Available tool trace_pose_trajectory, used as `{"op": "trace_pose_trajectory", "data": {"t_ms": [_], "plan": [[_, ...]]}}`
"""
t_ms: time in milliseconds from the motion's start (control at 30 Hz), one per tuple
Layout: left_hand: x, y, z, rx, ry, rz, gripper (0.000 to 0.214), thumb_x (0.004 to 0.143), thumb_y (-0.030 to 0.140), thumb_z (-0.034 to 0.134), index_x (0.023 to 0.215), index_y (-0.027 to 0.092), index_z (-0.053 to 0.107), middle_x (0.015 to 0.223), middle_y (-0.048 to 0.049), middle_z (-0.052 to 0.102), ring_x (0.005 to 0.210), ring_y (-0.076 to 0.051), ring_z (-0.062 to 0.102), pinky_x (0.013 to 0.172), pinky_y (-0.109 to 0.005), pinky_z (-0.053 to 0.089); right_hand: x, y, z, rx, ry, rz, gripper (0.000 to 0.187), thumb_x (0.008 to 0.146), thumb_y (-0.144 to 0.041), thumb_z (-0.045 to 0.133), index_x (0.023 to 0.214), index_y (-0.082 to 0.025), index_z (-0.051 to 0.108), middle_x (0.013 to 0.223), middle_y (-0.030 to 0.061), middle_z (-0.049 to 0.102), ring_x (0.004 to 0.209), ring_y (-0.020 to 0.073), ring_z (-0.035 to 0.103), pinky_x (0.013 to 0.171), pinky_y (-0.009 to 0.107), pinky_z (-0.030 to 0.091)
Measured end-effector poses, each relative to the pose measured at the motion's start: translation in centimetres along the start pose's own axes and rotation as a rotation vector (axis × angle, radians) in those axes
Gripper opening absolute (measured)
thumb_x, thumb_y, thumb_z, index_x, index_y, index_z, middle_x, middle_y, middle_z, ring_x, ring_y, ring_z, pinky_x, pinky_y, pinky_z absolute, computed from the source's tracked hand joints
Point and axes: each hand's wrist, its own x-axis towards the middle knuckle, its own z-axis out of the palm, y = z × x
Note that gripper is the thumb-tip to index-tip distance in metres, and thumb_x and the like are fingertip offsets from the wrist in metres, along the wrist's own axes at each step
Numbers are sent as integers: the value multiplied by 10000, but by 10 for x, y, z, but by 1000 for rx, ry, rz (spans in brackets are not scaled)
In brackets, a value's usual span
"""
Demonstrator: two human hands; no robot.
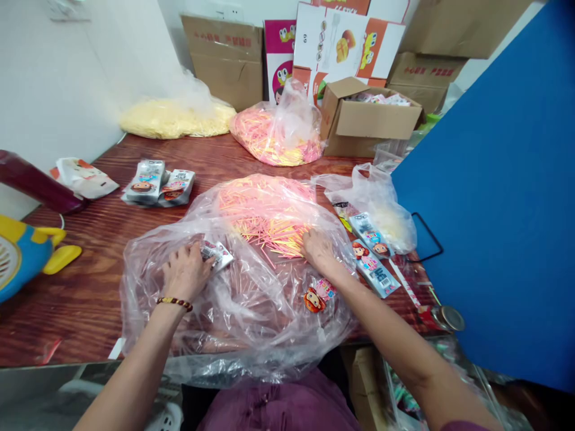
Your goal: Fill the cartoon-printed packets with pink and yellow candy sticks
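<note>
A large clear plastic bag (148,269) lies spread out in front of me, with a heap of thin pink and yellow sticks (265,203) in its opening. My left hand (186,269), a beaded bracelet on its wrist, is closed on a small printed packet (220,256) over the bag's left part. At the heap's right edge, my right hand (318,248) has its fingers curled against the stick ends; its fingertips are partly hidden. Below my right wrist rests a packet with a cartoon face (315,297).
Stacked printed packets (155,184) stand at the left. More packets (375,268) lie at the right beside a small white bag (395,221). Behind are a tied bag of sticks (256,131), a yellow-filled bag (175,118) and an open carton (377,120). A blue panel (503,209) bounds the right.
</note>
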Motion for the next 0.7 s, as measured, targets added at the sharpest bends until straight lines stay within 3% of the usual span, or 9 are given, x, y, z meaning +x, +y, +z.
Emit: {"op": "trace_pose_trajectory", "data": {"t_ms": [100, 300, 400, 600, 700], "plan": [[2, -8, 6, -34, -88, -40, 552, 911, 538, 409, 1272, 144, 546, 1230, -229, 561, 1138, -427, 496, 893, -572, 415, 1, 2, 8, 10, 16, 0, 295, 938, -114, 374, 1122, -101, 604, 1168, 175, 598, 1062, 253, 552, 829, 331, 441], [6, -16, 12, -215, -133, -148, 614, 850, 623, 448, 1250, 168, 546, 1244, -224, 535, 1168, -424, 497, 910, -568, 421, 1, 14, 14, 83, 59, -8, 260, 950, -148, 373, 1038, -116, 615, 1061, 151, 648, 982, 237, 565, 819, 315, 395], [7, -18, 11, -259, -150, -163, 536, 885, 570, 414, 1205, 171, 576, 1239, -222, 549, 1176, -431, 501, 910, -587, 418, 2, 17, 11, 141, 91, -14, 241, 954, -191, 377, 979, -139, 612, 982, 140, 663, 898, 232, 574, 773, 314, 373], [10, -17, 16, -328, -13, -191, 467, 860, 420, 513, 1247, 172, 593, 1203, -203, 582, 1140, -415, 531, 911, -571, 429, 10, 12, 8, 289, 147, -84, 152, 913, -206, 427, 869, -178, 570, 883, 106, 666, 862, 228, 571, 783, 323, 349], [13, -20, 19, -365, 66, -148, 303, 841, 352, 519, 1037, 176, 671, 1028, -147, 639, 1047, -356, 581, 900, -492, 457, 14, 8, 9, 380, 161, -115, 152, 912, -208, 396, 845, -190, 531, 820, 68, 652, 781, 199, 579, 734, 299, 368]]}}
